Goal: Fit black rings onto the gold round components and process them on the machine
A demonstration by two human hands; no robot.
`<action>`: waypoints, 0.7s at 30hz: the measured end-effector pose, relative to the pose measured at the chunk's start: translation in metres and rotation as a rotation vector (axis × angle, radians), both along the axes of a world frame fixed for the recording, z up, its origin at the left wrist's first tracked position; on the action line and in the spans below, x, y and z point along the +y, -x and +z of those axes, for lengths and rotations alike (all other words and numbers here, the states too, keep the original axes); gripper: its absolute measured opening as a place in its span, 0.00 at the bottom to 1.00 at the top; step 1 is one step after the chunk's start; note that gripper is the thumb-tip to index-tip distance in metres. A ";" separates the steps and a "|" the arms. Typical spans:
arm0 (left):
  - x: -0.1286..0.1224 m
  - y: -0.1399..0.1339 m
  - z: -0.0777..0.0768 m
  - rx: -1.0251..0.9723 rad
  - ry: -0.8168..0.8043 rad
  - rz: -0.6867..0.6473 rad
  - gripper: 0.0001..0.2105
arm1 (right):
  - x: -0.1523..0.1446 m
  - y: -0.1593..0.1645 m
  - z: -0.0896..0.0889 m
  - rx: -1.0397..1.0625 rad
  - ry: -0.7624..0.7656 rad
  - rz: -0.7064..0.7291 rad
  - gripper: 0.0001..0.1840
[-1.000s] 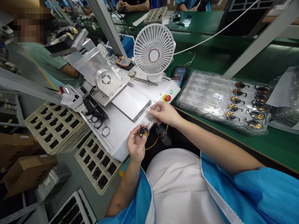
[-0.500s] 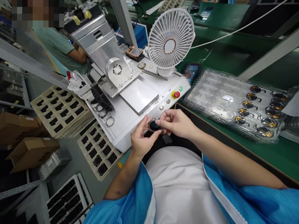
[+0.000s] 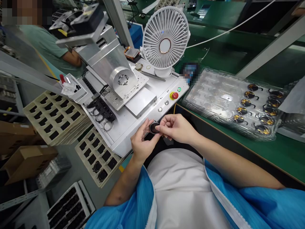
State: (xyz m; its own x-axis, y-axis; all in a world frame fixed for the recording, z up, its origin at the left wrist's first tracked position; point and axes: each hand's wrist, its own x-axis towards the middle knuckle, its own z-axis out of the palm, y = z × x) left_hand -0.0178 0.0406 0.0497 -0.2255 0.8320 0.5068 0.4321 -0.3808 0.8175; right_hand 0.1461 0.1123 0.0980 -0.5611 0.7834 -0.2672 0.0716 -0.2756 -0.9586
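A small round watch case (image 3: 154,127) with a dark face and thin metal rim is held over my lap, near the front edge of the white machine. My left hand (image 3: 143,140) grips its rim from the left, thumb below and fingers above. From the right, my right hand (image 3: 177,128) pinches at the case, its thumb on the dark face and its fingers curled. The underside of the case is hidden. Just beyond my hands are a metal button (image 3: 160,109) and a red emergency stop button (image 3: 175,95) on the machine's front panel.
A metal fixture (image 3: 119,79) stands on the white machine, beside a fan (image 3: 165,46). Clear plastic trays (image 3: 214,95) with round cabled parts lie right. Beige trays (image 3: 78,148) are at left, one holding two round cases. A co-worker (image 3: 47,44) sits back left.
The metal fixture has slid toward me and its top part has tilted. My right thumb now lies further over the dark face. The whole view has shifted slightly.
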 end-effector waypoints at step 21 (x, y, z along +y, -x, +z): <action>-0.009 -0.012 -0.020 0.075 0.143 -0.302 0.33 | -0.029 -0.116 -0.032 -0.200 -0.190 -0.570 0.22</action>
